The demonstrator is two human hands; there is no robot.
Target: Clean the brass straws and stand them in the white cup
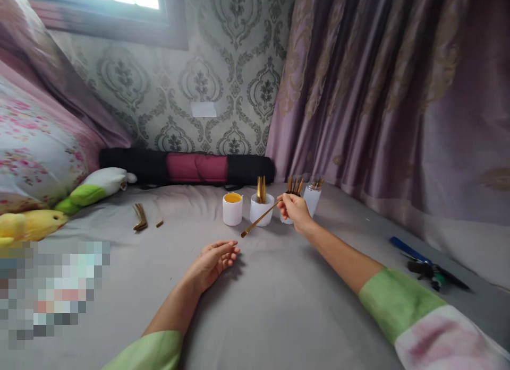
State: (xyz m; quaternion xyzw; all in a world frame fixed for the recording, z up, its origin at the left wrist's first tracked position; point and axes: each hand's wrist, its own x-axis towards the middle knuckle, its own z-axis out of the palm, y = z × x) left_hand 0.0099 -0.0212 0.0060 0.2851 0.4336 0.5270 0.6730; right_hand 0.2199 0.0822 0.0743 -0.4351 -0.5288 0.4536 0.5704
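My right hand (pixel 294 209) pinches a thin gold-brown stick (pixel 261 218) by its upper end. The stick slants down to the left and ends in a darker, slightly wider tip; its exact kind I cannot tell. Below that tip, my left hand (pixel 217 261) is held low over the grey sheet with loosely bent fingers and nothing in them. A white cup with gold sticks (pixel 261 215) stands behind the held stick. To its left is a white cup with a yellow-orange inside (pixel 232 213). My right hand partly hides another white container with sticks (pixel 295 186).
A taller white container (pixel 312 199) with sticks stands rightmost. Small bundled sticks (pixel 139 218) and a short single piece (pixel 160 223) lie left. Plush toys (pixel 34 226) edge the left side. A blue strip (pixel 409 249) and dark items lie right. Behind is a black-and-maroon roll (pixel 196 168).
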